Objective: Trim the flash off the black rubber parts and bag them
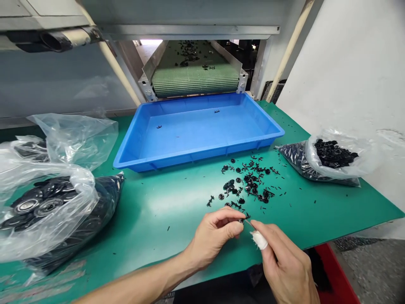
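Observation:
My left hand (215, 236) is closed in a pinch on a small black plastic part (244, 219) just above the near edge of the green table (158, 211). My right hand (284, 266), with a white wrap on one fingertip, meets it from the right, its fingers pinched at the same part. Just beyond both hands lies a scatter of several small black plastic parts (249, 181) on the green surface.
A blue tray (196, 156) holding two tiny black bits sits under a green conveyor belt (194, 80) carrying more parts. Clear bags of black round pieces (44, 202) lie at the left. Another bag of black parts (332, 156) rests at the right. A red bin (335, 274) stands below.

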`<state>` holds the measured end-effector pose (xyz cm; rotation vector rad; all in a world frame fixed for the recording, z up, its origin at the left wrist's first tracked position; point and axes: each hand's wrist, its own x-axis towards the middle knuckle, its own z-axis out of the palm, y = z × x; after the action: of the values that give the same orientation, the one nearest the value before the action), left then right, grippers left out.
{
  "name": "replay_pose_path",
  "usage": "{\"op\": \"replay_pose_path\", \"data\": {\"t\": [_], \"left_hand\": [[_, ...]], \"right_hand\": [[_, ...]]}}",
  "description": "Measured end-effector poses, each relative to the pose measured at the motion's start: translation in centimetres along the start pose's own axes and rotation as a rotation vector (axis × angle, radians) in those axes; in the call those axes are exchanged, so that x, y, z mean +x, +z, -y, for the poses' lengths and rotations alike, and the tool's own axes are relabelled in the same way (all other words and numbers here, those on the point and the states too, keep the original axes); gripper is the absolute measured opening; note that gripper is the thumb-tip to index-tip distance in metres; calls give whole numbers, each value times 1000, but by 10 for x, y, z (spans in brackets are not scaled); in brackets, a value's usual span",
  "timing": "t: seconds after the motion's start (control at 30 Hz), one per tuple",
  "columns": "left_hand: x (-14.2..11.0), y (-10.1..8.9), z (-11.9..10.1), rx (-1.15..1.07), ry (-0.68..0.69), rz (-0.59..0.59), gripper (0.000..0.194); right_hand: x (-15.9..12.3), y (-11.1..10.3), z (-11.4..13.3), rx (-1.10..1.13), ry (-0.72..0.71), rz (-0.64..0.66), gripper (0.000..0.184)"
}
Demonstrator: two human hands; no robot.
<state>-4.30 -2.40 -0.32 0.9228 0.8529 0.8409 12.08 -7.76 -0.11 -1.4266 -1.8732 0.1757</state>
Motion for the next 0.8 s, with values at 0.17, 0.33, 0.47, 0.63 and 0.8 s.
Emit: {"op": "replay_pose_path", "data": {"t": [0.17, 0.33, 0.47, 0.63, 0.8], "left_hand": [[0, 1, 0, -29, -15, 22, 21], [0, 1, 4, -36, 19, -62, 20], [-1, 0, 5, 41, 30, -120, 13], [-5, 1, 2, 93, 109, -119, 10], [-7, 2, 0, 142, 133, -98, 10]], "right_hand": [[0, -2, -2, 17, 31, -11, 28], [-1, -5, 0, 7, 4, -7, 29], [1, -4, 6, 26, -20, -40, 27], [2, 1, 13, 83, -36, -57, 28], [0, 3, 14, 102, -40, -69, 30]]}}
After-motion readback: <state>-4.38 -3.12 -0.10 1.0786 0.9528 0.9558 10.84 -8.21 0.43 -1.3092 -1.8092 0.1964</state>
